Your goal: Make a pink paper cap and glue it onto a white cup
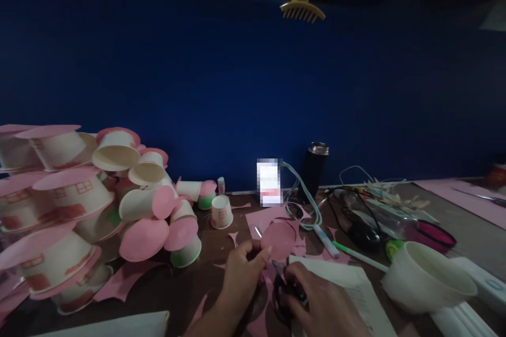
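A round disc of pink paper point(278, 240) is pinched between the thumb and fingers of my left hand point(245, 268). My right hand point(316, 295) grips a pair of dark-handled scissors point(281, 292). The scissor blades point up toward the lower edge of the disc, close to my left fingertips; whether they touch the paper I cannot tell. Pink paper scraps point(259, 321) lie beneath both hands. A sheet of white printed paper point(336, 274) sits partly under my right hand.
Stacked paper cups with pink paper discs point(79, 195) crowd the left side. One small cup point(221, 212) stands nearer the middle. Behind are a lit phone point(270, 183) and a dark flask point(314, 171). A white bowl-like cup point(425, 279), cables and a green pen point(359, 256) lie rightward.
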`<control>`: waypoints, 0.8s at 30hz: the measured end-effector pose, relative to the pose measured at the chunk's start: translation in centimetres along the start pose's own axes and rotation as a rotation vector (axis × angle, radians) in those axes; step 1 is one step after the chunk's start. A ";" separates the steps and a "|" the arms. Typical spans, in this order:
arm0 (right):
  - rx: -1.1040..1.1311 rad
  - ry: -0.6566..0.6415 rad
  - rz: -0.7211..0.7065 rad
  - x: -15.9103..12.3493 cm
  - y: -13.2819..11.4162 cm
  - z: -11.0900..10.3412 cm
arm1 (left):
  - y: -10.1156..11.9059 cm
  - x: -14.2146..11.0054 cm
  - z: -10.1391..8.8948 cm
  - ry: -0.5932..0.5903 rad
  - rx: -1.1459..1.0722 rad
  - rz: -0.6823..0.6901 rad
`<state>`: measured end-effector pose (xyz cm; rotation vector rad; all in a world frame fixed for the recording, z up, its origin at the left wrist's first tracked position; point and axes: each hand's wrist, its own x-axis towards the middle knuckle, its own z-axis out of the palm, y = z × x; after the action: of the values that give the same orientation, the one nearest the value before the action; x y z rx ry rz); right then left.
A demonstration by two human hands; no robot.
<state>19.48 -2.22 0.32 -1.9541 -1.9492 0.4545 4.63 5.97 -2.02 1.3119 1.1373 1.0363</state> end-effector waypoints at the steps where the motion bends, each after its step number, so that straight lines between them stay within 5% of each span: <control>1: -0.062 0.037 0.019 -0.1 0.1 -0.1 | -0.1 0.1 0.0 0.002 0.009 -0.004; 4: -0.215 0.131 0.025 -0.3 0.3 -0.1 | -0.4 0.2 0.1 0.003 0.033 -0.019; 11: -0.250 0.298 -0.226 0.0 0.8 0.1 | -1.1 0.2 0.0 0.014 0.093 -0.010; 16: -0.257 0.648 -0.011 2.4 4.7 -0.5 | -0.8 0.2 -0.3 0.114 0.173 0.085; 24: -0.307 0.687 0.174 4.6 10.3 0.8 | -0.4 -0.2 -0.5 0.067 0.303 0.176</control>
<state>28.34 2.46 -5.01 -2.0864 -1.4654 -0.4592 4.05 5.81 -2.36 1.6504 1.2838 1.0704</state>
